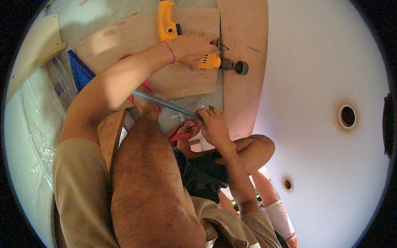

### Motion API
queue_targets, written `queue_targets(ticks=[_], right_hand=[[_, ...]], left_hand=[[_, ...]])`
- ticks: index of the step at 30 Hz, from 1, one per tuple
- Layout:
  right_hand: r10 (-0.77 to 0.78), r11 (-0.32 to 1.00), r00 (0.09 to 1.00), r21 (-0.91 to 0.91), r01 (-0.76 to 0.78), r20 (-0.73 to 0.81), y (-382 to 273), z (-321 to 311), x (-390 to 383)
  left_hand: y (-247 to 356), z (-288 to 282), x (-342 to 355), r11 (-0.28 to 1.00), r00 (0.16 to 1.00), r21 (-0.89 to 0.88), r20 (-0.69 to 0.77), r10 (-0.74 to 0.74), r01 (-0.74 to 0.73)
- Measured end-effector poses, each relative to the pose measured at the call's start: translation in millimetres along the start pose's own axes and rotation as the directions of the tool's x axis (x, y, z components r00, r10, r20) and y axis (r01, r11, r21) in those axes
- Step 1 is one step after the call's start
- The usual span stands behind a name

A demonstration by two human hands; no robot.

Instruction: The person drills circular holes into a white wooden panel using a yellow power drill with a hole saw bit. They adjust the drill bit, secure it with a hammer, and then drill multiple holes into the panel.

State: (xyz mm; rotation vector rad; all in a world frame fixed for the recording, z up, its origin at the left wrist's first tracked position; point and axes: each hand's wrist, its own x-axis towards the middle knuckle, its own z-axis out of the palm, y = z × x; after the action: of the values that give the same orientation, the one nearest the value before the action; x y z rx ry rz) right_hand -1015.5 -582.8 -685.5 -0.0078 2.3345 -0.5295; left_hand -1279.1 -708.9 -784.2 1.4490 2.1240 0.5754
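Observation:
My left hand point(192, 48) reaches across and lies over the body of a yellow power drill point(167, 20), its fingers closed around it. A dark round cutter point(241, 67), like a hole saw, is fitted at the drill's front end. By my left fingertips is a thin dark loop point(222, 44), too small to make out. My right hand point(211, 126) is closed on one end of a grey metal tube or bar point(167, 103), which slants down from my left shin. A small dark bit shows above my right fingers; what it belongs to is unclear.
A white panel point(306, 136) stands on the right, with a larger round hole point(347, 116) and a smaller one point(288, 184), both brown-rimmed. Wooden boards point(244, 82) lie ahead. At left are a blue angled piece point(78, 70) and clear plastic sheeting point(35, 120). Another person's hand point(292, 241) shows lower right.

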Motion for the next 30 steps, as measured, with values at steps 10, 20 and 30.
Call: queue_targets(ticks=[10,20,30], right_hand=[[0.001,0.999,0.999,0.051,0.001,-0.038,-4.6,1.4,2.9],[-0.097,0.995,0.994,-0.030,0.095,-0.051,4.1,-90.4,22.7],[-0.003,0.993,0.937,-0.108,-0.037,-0.349,43.1,-149.1,118.9]], left_hand=[[3.2,-14.7,2.7,0.977,1.000,0.213,-0.026,-0.010,0.015],[81.9,-9.0,-97.0,0.945,0.955,-0.290,0.288,-0.064,0.151],[26.3,-19.4,-111.4,0.766,0.759,-0.400,-0.220,-0.612,0.502]])
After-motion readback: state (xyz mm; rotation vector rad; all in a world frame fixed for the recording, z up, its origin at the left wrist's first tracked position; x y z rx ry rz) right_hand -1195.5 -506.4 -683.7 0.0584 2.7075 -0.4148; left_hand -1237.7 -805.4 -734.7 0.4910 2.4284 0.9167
